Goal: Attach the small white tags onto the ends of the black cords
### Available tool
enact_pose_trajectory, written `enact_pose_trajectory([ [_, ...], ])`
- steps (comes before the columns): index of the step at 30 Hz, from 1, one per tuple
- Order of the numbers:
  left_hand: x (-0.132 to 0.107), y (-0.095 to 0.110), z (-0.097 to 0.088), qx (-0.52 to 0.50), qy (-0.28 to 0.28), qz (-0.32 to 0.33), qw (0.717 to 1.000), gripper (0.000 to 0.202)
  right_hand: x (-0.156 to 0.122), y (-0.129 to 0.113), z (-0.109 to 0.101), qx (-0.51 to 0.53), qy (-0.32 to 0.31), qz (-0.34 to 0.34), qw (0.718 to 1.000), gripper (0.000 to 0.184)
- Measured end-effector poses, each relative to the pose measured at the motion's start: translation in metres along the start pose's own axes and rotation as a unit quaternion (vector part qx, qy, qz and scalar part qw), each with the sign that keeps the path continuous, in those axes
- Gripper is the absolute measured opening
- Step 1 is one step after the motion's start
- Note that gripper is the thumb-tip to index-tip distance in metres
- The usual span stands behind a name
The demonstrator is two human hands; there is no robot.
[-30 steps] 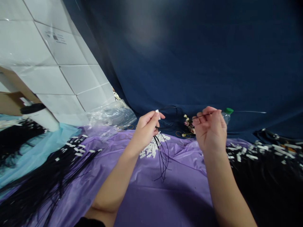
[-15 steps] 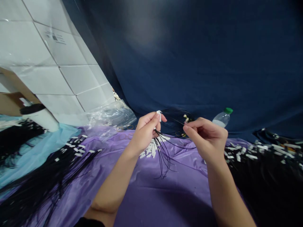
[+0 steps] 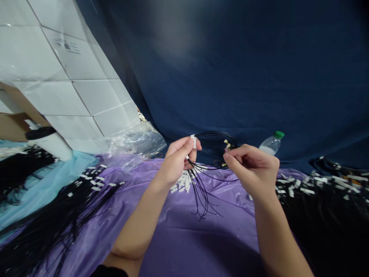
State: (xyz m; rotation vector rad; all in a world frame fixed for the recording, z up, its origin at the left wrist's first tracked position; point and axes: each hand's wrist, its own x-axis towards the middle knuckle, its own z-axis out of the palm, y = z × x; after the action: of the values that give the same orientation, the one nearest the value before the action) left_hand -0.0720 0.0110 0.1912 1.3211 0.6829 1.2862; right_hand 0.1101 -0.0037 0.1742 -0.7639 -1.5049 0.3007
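Note:
My left hand (image 3: pixel 180 154) is closed in a pinch on a small white piece (image 3: pixel 193 141) that looks like a wire connector. Thin black wires (image 3: pixel 215 133) run from it in a loop toward the right, and several loose ends (image 3: pixel 205 198) hang below the hand. Facing it, my right hand (image 3: pixel 252 163) has thumb and forefinger pressed together beside the loop. What sits between those fingertips is too small to make out. Under the left hand lies a pile of white connector-like pieces (image 3: pixel 183 184) on the purple sheet (image 3: pixel 184 234).
Bundles of black wires with white ends lie at left (image 3: pixel 77 204) and right (image 3: pixel 325 215). A green-capped bottle (image 3: pixel 271 144) stands behind my right hand. Clear plastic film (image 3: pixel 138 144), a white cup (image 3: pixel 53 144) and white boxes (image 3: pixel 95 92) are at left; dark blue cloth (image 3: pixel 245 77) hangs behind.
The thin strand stretched between my hands no longer shows. The wire loop above now stands out more clearly, and the hanging ends have swung slightly right. Both hands stay nearly in place.

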Motion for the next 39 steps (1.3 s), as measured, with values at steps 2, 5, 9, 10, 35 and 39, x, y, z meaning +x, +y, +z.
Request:
enact_pose_trajectory([
  [2, 0.000, 0.000, 0.000, 0.007, -0.001, -0.005, 1.000, 0.030, 0.001, -0.002, -0.001, -0.005, 0.000, -0.001, 1.000, 0.011],
  [5, 0.000, 0.001, -0.001, 0.018, -0.008, -0.011, 1.000, 0.031, 0.002, -0.005, -0.002, -0.013, -0.011, 0.007, 1.000, 0.011],
  [9, 0.000, 0.001, -0.002, 0.037, -0.013, -0.005, 0.999, 0.032, 0.002, -0.006, -0.005, -0.015, -0.030, 0.018, 0.999, 0.011],
  [10, 0.000, 0.001, -0.002, 0.042, -0.011, -0.003, 0.999, 0.032, 0.002, -0.005, -0.005, -0.013, -0.030, 0.015, 0.999, 0.011],
  [35, -0.002, 0.005, -0.002, 0.043, -0.046, -0.051, 0.997, 0.032, 0.006, -0.013, -0.012, -0.161, 0.011, -0.112, 0.981, 0.009],
  [39, -0.003, 0.006, -0.001, 0.047, -0.050, -0.061, 0.996, 0.031, 0.004, -0.013, -0.012, -0.182, 0.008, -0.175, 0.968, 0.012],
])
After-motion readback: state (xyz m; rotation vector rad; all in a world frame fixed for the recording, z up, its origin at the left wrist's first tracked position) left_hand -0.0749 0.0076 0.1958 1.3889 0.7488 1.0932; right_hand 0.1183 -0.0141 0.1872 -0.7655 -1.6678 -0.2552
